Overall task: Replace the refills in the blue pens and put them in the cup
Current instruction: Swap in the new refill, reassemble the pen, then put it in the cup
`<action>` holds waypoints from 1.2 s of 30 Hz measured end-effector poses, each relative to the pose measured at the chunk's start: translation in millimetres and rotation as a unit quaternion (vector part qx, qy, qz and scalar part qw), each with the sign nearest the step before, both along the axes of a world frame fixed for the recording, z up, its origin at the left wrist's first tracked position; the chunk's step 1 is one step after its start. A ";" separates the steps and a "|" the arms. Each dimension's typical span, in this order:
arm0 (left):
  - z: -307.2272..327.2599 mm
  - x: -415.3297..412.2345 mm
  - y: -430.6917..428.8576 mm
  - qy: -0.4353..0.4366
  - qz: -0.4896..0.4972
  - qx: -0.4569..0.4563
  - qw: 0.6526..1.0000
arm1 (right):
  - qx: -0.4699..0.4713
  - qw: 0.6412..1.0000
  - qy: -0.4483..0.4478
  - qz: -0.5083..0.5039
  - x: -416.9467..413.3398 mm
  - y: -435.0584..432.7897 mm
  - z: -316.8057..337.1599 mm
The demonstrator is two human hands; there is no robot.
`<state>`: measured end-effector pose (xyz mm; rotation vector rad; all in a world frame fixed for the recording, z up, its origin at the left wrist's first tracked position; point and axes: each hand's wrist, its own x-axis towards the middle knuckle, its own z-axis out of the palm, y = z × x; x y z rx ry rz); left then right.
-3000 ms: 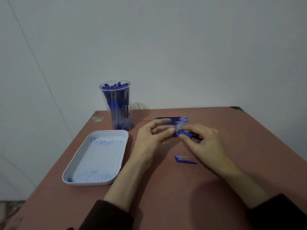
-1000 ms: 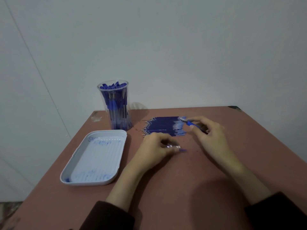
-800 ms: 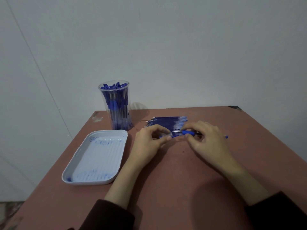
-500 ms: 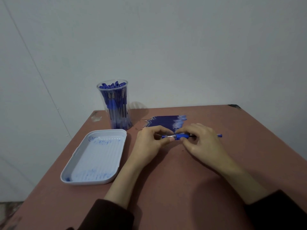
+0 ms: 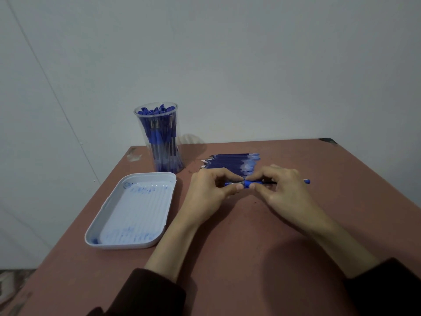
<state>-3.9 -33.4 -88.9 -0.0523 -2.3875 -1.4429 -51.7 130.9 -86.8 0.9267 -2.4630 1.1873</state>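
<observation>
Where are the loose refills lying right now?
Head view: the refills lie in a flat row far-centre on the table, right of the cup, just beyond the left hand and right hand.

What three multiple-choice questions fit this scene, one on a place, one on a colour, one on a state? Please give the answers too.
1. Where does the cup stand?
A. behind the tray, at the far left of the table
B. at the near edge
C. in the tray

2. Which colour is the tray?
A. red
B. white
C. black

3. How is the pen held?
A. it lies free
B. it stands in the cup
C. the left hand and the right hand pinch it

Answers:
1 A, the cup stands beyond the tray's far rim.
2 B, it is white with blue stains.
3 C, fingertips of each hand close on the pen.
</observation>
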 end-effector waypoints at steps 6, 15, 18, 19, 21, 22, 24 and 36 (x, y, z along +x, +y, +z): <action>2.0 2.0 6.7 0.045 0.024 0.108 0.993 | -0.093 0.995 -0.033 0.016 -1.7 -1.1 -1.0; 19.7 13.4 8.1 0.132 0.087 0.224 0.962 | -0.085 0.994 -0.020 0.060 -0.2 -8.3 -12.1; 60.8 21.1 -24.6 0.223 0.159 0.190 0.943 | -0.060 0.997 -0.020 0.046 -3.0 -8.0 -14.4; 78.3 24.1 -38.1 0.257 0.189 0.160 0.934 | -0.053 0.998 -0.021 0.040 -3.8 -7.5 -14.7; 111.0 27.8 -62.6 0.316 0.237 0.082 0.915 | -0.027 0.999 -0.018 0.035 -4.4 -6.8 -16.8; 123.9 26.6 -72.6 0.335 0.255 0.047 0.906 | -0.018 0.999 -0.017 0.038 -4.5 -7.1 -18.1; 141.8 18.8 -88.6 0.348 0.284 -0.013 0.893 | -0.008 0.999 -0.016 0.044 -4.4 -6.9 -20.3; 142.6 -32.3 -115.8 0.170 0.287 -0.219 0.917 | -0.024 0.999 0.003 0.035 -7.6 -7.6 -23.3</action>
